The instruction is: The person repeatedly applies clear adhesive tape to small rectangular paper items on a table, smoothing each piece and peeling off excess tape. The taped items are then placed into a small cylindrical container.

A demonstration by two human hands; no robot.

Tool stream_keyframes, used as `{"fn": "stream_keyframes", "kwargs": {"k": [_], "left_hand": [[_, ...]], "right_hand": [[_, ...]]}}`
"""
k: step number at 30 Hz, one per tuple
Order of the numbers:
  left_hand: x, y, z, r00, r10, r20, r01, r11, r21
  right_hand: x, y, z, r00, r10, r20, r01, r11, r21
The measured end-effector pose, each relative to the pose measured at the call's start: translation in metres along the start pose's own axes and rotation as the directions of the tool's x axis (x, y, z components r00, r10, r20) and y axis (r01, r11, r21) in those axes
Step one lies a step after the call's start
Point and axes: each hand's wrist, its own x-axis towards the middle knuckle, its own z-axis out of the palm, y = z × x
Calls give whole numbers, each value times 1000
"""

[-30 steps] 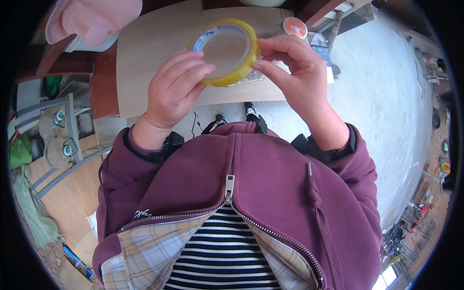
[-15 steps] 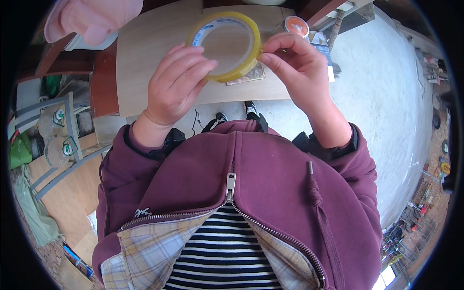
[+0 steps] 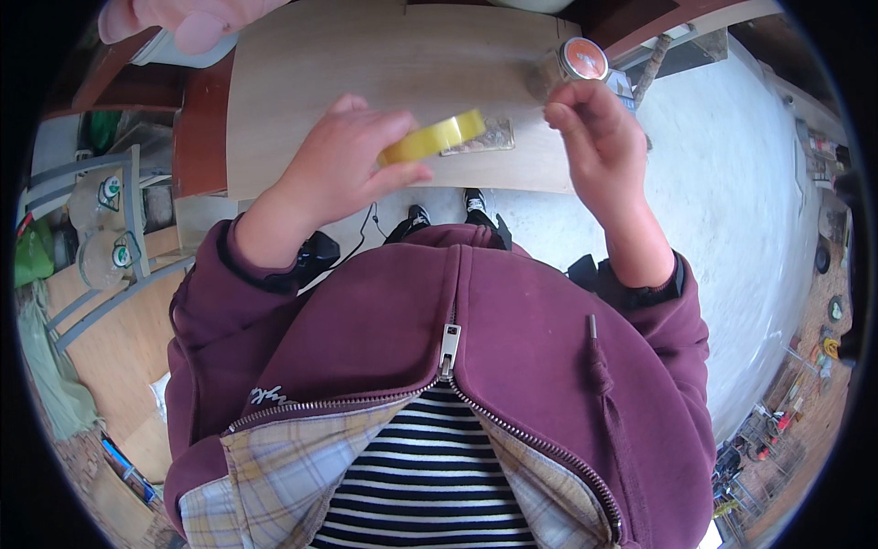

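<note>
A roll of clear yellowish tape (image 3: 439, 137) is in my left hand (image 3: 352, 156), gripped between thumb and fingers and turned nearly edge-on above the table. My right hand (image 3: 599, 133) is apart from the roll, to its right, with thumb and forefinger pinched together. Whatever is in that pinch is too small to make out. Just behind the right fingers stands a clear jar with an orange lid (image 3: 584, 59). Partly covered by the roll, a flat patterned rectangle (image 3: 494, 135) lies on the table.
The wooden table (image 3: 311, 73) spans the space in front of me. A pink object (image 3: 201, 27) and a white tub (image 3: 178, 55) are at the upper left. A box (image 3: 620, 84) is beside the jar. Chair frames (image 3: 137, 220) stand left.
The tape roll has tipped from face-on to edge-on in my left hand. My right hand has come away from its rim and moved right, still pinched. The head view has shifted slightly.
</note>
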Motion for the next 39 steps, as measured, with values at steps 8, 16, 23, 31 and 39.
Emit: {"fn": "stream_keyframes", "kwargs": {"k": [8,16,23,31,39], "left_hand": [[-12,11,-37,972,221,-77,-233,951,-202],[-8,70,-127,252,928,-276,-879,339,336],[18,71,-89,-193,739,-645,-979,-96,182],[-13,67,-83,-145,815,-561,-858,179,482],[-32,63,-65,-99,745,-660,-888,234,397]], "right_hand": [[-14,-22,-46,996,-78,-39,82,992,95],[-35,-118,-88,746,-600,-290,666,661,345],[-38,-128,-80,797,-523,-303,603,669,434],[-30,-126,-75,819,-522,-237,564,662,493],[-24,-123,-54,939,-325,-108,302,635,711]]}}
